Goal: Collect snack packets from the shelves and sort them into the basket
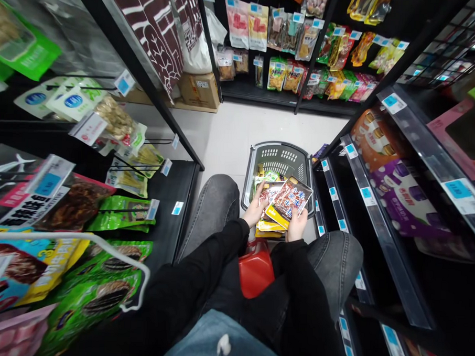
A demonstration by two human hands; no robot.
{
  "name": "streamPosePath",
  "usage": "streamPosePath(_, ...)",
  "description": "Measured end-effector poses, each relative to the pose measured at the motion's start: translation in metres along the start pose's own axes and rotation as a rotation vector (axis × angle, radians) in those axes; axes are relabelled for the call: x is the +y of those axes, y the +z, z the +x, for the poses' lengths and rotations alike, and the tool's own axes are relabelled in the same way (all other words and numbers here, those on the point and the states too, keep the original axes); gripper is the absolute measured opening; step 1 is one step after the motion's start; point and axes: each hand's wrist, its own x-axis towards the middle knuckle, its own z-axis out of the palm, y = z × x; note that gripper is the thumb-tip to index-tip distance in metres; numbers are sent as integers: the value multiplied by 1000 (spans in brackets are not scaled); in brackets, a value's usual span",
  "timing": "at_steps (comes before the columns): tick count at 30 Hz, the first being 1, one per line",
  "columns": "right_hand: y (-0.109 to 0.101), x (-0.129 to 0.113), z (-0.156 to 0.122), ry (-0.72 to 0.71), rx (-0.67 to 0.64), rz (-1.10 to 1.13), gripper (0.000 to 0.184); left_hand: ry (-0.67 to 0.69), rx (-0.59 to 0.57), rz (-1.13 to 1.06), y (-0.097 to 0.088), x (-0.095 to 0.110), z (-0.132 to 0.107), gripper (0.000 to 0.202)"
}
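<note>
Both my hands hold a stack of snack packets over the near end of a grey shopping basket on the floor. My left hand grips the stack's left edge, fingers curled onto it. Closed on the lower right corner is my right hand. The top packet is red-brown with white print; yellow packets show beneath it. More packets lie inside the basket. I am seated low, knees in grey jeans on either side, black sleeves reaching forward.
A red stool sits between my legs. Black shelves with hanging snack bags line the left; shelves with boxed goods and blue price tags line the right. Another rack and a cardboard box stand across the pale floor.
</note>
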Motion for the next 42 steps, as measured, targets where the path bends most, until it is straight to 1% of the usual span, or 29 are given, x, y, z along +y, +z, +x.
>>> streamPosePath(3, 2, -3, -2, 29, 154, 125, 31, -149, -36, -95, 2, -5, 2, 52)
streamPosePath(5, 2, -7, -4, 17, 167, 133, 30, -258, -55, -240, 3, -4, 2, 52)
streamPosePath(7, 1, -11, -7, -3, 146, 103, 30, -329, -124, -336, 3, 2, 0, 53)
streamPosePath(9, 0, -14, -9, -24, 108, 66, 30, -371, -190, -306, 3, 10, -2, 55)
streamPosePath(10, -1, -16, -10, -33, 86, 55, 30, -392, -205, -266, 3, 14, -3, 56)
streamPosePath(12, -2, -17, -10, -44, 33, 50, 31, -431, -195, -186, 3, 19, -4, 56)
streamPosePath(14, -6, -17, -9, -32, -75, 71, 33, -461, -171, -135, 3, 20, -3, 53)
streamPosePath(18, -17, -14, 2, 23, -427, 83, 43, -439, -146, -98, 2, 16, -2, 48)
streamPosePath(19, -20, -13, 5, 28, -479, 59, 46, -434, -148, -82, 1, 15, -2, 47)
streamPosePath(20, -22, -12, 7, 28, -501, 30, 47, -435, -151, -56, 1, 15, -2, 47)
streamPosePath(22, -25, -10, 10, 26, -495, -24, 47, -442, -155, 1, 1, 14, -1, 47)
streamPosePath(25, -24, -8, 9, 26, -455, -46, 44, -432, -162, 42, 2, 14, -1, 44)
streamPosePath(31, -16, 0, 2, 21, -338, -90, 40, -419, -141, 13, 1, 11, -1, 38)
streamPosePath(34, -14, 2, 2, 47, -353, -60, 43, -412, -146, 3, 0, 8, -2, 38)
streamPosePath(38, -16, 1, 5, 99, -406, 18, 46, -379, -182, 31, 0, 6, -2, 41)
streamPosePath(42, -21, -1, 6, 89, -436, 22, 46, -358, -187, 84, 0, 7, -1, 44)
